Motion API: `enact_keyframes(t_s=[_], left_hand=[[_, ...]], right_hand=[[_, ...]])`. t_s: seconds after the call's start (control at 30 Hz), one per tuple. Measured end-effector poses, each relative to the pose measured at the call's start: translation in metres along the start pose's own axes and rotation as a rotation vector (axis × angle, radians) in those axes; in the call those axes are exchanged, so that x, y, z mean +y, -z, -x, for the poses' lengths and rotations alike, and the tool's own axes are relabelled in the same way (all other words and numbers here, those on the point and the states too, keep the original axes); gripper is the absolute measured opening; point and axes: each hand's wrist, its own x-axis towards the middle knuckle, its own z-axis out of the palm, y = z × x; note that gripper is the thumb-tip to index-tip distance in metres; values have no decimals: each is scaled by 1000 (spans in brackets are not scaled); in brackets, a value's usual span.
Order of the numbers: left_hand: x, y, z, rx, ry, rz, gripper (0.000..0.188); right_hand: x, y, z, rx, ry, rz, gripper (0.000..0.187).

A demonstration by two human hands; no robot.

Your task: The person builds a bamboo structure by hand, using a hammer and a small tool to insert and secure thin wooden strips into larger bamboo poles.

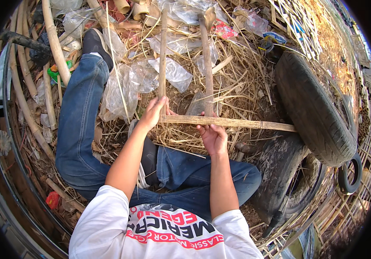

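Straw-strewn ground (254, 90) lies beneath the wooden frame (163, 64), which looks light and stiff (perhaps splintery), best held near its joints. Its bamboo crosspiece (246, 123) runs sideways: the left grip (151, 114) clasps the left corner; the right grip (214, 137), palm up, fingers curled, holds below the right stick (208, 77).

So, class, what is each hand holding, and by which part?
The left hand grips the left upright stick by its lower end; the right hand holds the crosspiece near the foot of the right upright stick.
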Motion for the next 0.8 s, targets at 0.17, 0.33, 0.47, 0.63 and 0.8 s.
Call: enact_keyframes(t_s=[0.17, 0.33, 0.47, 0.63, 0.8], left_hand=[[-5, 8, 1, -35, 13, 4, 31], [-1, 11, 6, -1, 52, -78, 32], [-1, 15, 11, 21, 104, -156, 33], [-3, 21, 11, -1, 104, -292, 35], [0, 17, 7, -2, 89, -343, 34]], right_hand=[[6, 0, 0, 46, 49, 107, 54], [8, -8, 4, 101, 18, 113, 51], [10, -11, 8, 142, -16, 130, 49], [11, -15, 12, 216, -32, 191, 44], [12, -20, 13, 327, 24, 183, 37]])
